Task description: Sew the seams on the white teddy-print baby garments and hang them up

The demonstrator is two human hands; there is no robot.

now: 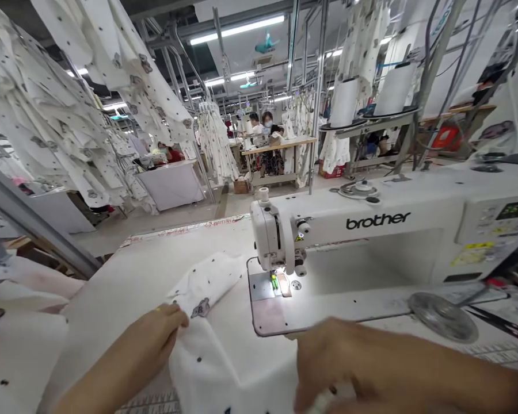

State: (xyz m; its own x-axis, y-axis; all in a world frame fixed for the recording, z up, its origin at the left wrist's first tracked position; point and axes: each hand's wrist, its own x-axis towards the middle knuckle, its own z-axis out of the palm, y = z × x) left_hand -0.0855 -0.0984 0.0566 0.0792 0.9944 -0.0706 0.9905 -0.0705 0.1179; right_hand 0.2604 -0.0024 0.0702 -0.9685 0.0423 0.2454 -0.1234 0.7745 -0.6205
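A white printed fabric piece lies on the sewing table, stretching from the bottom edge up toward the presser foot of a white Brother sewing machine. My left hand pinches a fold of this fabric at its left side, fingers closed. Lower right, my right hand is curled over the fabric's near end, fingers closed around a small white bit at the bottom edge. The needle area is lit and bare of cloth.
A metal disc and dark tools lie right of the machine bed. More printed cloth is piled at the left. White garments hang overhead on rails. Other workers sit at distant tables.
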